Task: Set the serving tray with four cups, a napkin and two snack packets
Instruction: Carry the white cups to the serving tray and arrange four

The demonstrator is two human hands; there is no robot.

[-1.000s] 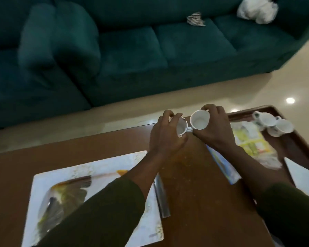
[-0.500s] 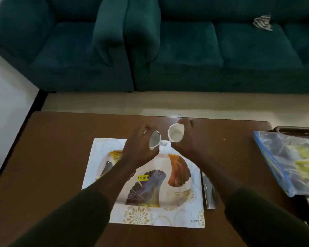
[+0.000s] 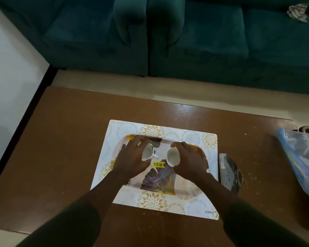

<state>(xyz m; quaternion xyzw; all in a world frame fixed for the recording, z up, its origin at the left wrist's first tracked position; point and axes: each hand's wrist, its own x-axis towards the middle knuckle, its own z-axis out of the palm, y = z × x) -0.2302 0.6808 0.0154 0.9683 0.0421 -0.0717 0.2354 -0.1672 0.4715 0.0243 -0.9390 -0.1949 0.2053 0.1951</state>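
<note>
Cups over the tray, one in each hand, both tipped so their pale insides face the camera.

Left hand [image 3: 132, 158] wraps a small white cup [image 3: 147, 152], its little handle poking out at three o'clock; right hand [image 3: 189, 162] wraps a second white cup [image 3: 172, 157], handle hidden under the fingers. Whether either base touches down, cannot tell: palms cover the undersides. Serving tray [image 3: 168, 186] sits glossy and round-cornered on a flat floral mat [image 3: 150, 202], a yellow price sticker [image 3: 158, 164] at its middle, much of the leaf print masked by the wrists. At three o'clock lies a dark shiny packet [image 3: 229, 172], label unreadable. Further at three o'clock, a crinkled clear plastic bag [image 3: 300, 157] runs off frame, contents blurred. Scuffed brown wooden table [image 3: 61, 139] underneath.
</note>
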